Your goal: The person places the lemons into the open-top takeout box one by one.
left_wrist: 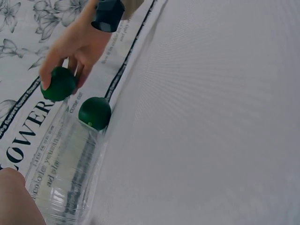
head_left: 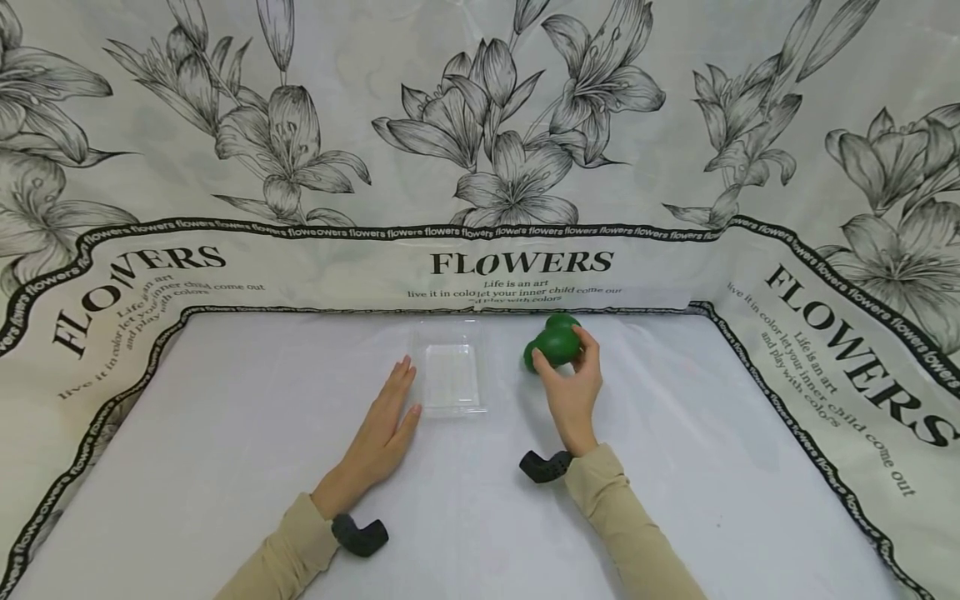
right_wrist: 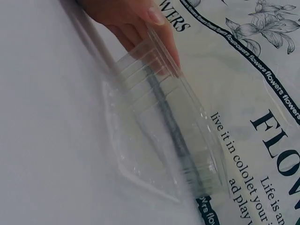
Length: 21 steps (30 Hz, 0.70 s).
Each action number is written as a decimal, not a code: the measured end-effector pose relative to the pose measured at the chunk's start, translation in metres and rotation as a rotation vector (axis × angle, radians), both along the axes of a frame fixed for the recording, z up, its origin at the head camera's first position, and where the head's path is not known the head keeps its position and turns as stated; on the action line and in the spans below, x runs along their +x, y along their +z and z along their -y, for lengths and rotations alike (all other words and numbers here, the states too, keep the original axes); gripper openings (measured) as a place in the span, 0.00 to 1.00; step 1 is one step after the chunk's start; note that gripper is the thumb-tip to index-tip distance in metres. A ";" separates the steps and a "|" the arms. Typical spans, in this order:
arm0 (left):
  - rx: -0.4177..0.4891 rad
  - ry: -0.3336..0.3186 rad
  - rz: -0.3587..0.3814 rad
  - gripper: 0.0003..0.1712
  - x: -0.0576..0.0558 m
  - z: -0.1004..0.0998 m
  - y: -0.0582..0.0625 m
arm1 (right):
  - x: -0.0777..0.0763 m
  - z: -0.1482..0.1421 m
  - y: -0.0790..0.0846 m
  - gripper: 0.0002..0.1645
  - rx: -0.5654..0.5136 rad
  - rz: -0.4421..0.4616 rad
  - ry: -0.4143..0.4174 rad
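Note:
In the head view my right hand (head_left: 576,392) grips a smooth, dark green round fruit (head_left: 558,344) between thumb and fingers. More green fruit (head_left: 562,319) shows just behind it. From the left wrist, the held fruit (left_wrist: 59,85) appears raised, and another green fruit (left_wrist: 95,114) with a small pale spot rests lower, near the end of the box. A clear plastic box (head_left: 450,408) stands left of the fruit. My left hand (head_left: 381,437) lies along its left side with straight fingers, fingertips right at the wall. The right wrist view shows the box (right_wrist: 159,126) in front of that hand.
White cloth (head_left: 262,433) covers the table. A flower-printed sheet with lettering (head_left: 521,263) rises behind it and along both sides. A dark wrist camera (head_left: 360,536) sits on the left wrist, and another camera (head_left: 545,467) on the right.

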State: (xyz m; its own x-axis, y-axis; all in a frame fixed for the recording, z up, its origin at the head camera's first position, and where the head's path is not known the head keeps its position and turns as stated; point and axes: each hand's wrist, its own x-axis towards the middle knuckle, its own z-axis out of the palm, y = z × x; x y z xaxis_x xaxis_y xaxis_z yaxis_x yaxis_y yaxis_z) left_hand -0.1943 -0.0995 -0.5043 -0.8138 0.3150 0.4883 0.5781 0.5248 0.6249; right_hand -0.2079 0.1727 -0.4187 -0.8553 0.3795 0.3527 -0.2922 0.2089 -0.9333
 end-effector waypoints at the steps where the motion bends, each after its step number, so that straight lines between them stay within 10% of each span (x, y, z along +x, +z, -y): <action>1: -0.001 0.000 -0.001 0.33 0.000 0.000 0.000 | -0.004 0.002 -0.004 0.40 -0.003 -0.007 0.003; 10: 0.014 -0.007 -0.008 0.34 0.000 0.001 -0.001 | -0.006 0.035 0.012 0.40 0.008 -0.012 0.076; 21: 0.002 0.004 -0.022 0.33 -0.003 0.001 -0.003 | -0.031 0.067 -0.011 0.41 0.044 0.011 0.192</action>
State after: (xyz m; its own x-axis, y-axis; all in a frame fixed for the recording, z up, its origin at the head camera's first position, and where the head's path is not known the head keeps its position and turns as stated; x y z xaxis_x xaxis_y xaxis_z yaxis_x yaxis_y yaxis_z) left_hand -0.1972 -0.1003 -0.5070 -0.8039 0.3109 0.5070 0.5899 0.5259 0.6127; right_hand -0.2393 0.1057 -0.4302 -0.9142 0.1938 0.3559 -0.3207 0.1908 -0.9278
